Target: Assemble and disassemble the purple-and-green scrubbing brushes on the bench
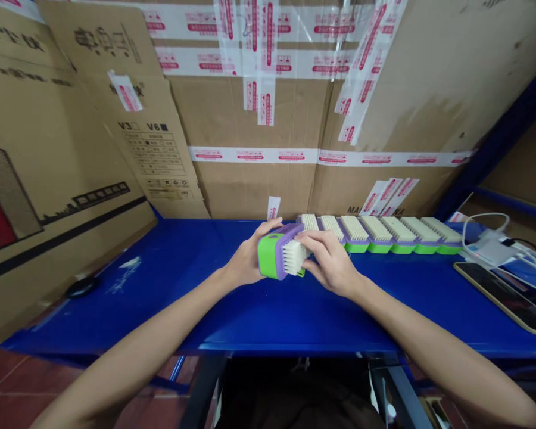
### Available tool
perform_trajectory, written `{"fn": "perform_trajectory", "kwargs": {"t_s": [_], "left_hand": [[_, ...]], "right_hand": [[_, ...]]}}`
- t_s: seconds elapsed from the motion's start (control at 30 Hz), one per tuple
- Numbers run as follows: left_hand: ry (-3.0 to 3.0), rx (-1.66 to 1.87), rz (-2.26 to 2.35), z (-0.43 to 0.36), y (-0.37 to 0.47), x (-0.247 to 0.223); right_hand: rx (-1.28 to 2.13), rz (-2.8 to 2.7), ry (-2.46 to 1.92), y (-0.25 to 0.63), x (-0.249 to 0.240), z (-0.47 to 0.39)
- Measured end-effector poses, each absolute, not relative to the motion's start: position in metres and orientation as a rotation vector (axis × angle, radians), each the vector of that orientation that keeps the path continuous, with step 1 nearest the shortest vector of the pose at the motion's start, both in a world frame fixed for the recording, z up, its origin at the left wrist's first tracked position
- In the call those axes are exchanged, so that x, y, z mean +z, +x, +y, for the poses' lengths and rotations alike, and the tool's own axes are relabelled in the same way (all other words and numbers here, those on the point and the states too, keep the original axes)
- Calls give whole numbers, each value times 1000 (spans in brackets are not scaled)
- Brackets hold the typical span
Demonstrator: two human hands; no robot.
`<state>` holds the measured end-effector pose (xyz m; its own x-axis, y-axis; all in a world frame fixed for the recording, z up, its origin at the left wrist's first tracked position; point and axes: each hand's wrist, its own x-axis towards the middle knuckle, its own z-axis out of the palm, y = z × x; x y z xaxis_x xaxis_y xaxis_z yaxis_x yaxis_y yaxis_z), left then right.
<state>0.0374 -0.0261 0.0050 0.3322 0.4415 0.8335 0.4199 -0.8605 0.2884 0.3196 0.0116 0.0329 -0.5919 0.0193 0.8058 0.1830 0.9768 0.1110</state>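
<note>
A scrub brush (271, 257) with a green and purple body and pale bristles is held above the blue table, tipped on its side with the bristles facing right. Wrapped around its back and left side is my left hand (245, 256). My right hand (333, 259) is closed at the bristle side, thumb and fingers against the far end of the brush. A small green piece shows under the bristles beside my right thumb; I cannot make out whether it belongs to the brush. Just behind my right hand begins a row of similar brushes (377, 232), bristles up.
Taped cardboard (259, 185) walls the back of the blue table (187, 310), and a printed carton (71, 137) stands at left. A phone (504, 292) and white cables (533, 262) lie at right. A black round object (81, 287) sits near the left edge.
</note>
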Motion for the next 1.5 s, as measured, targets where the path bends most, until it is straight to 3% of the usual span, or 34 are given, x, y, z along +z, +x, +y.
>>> {"fn": "perform_trajectory", "kwargs": {"t_s": [0.2,0.4,0.6,1.07,1.5], "left_hand": [[2465,1694,761,-27,46,11],[2096,1719,1190,-30,50,1],[1755,1960,1178,-24,53,4],[1223,1780,943,-11,45,5],[1310,1590,828,-22,49,14]], "right_hand": [[-114,-2260,-247,319,36,20],[24,-2252,-350,317,36,21],[28,-2275,-385,318,35,25],[66,-2257,-574,319,34,28],[174,-2301,-630,319,24,30]]}}
